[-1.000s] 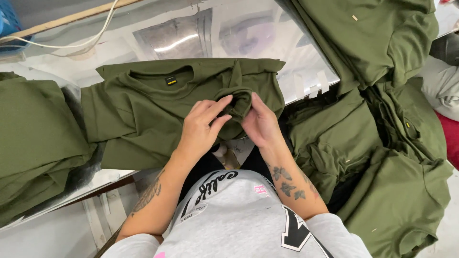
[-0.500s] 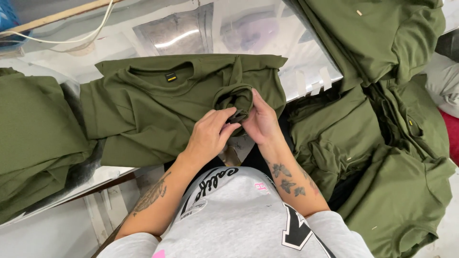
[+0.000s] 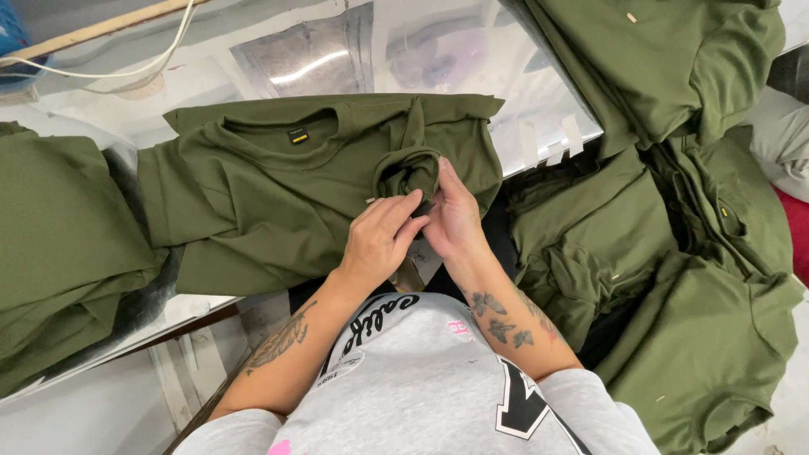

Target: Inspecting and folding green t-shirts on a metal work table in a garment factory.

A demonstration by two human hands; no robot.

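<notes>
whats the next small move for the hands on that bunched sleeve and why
Probably pull the bunched sleeve out flat toward the right. The left hand and right hand both pinch its rolled opening, while the rest of the olive t-shirt already lies spread on the table.

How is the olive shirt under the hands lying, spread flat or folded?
Partly folded: the shirt has sides turned in, and both hands bunch its sleeve.

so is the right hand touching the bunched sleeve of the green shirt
Touching. The head view shows the right hand with its fingers pressed into the bunched sleeve of the green shirt, no gap between them.
</notes>
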